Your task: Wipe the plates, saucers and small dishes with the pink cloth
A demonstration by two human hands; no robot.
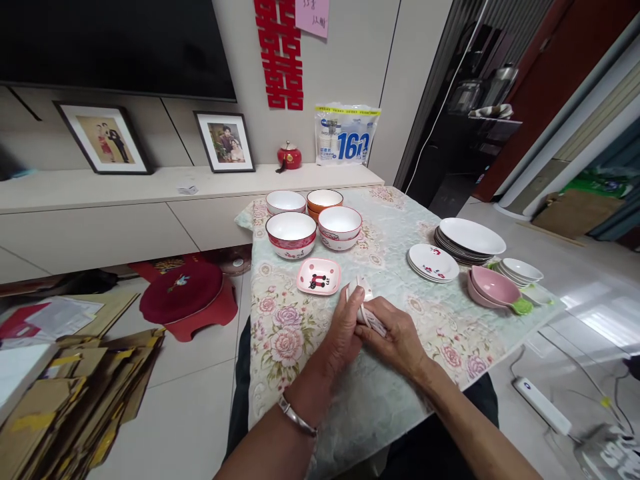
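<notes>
Both hands meet over the middle of the flowered tablecloth (320, 373). My left hand (345, 327) is closed around one side of a small bundle of white, thin-edged pieces (371, 321) that look nested together. From the other side, my right hand (395, 333) grips the same bundle. Fingers cover much of it, so its exact kind cannot be made out. Just beyond my left hand lies a pink-rimmed square dish (319, 277) with a black cat picture. Behind that dish stand stacked bowls: a red-patterned pair (291, 235), a pink-rimmed pair (340, 227), a white one (285, 201) and orange ones (325, 200).
On the right are small floral plates (433, 262), large white plates (473, 237), pink leaf-shaped bowls (493, 287) and small white dishes (521, 270). A red stool (187, 300) and flattened cardboard (85, 380) are left of the table. A power strip (543, 405) lies right.
</notes>
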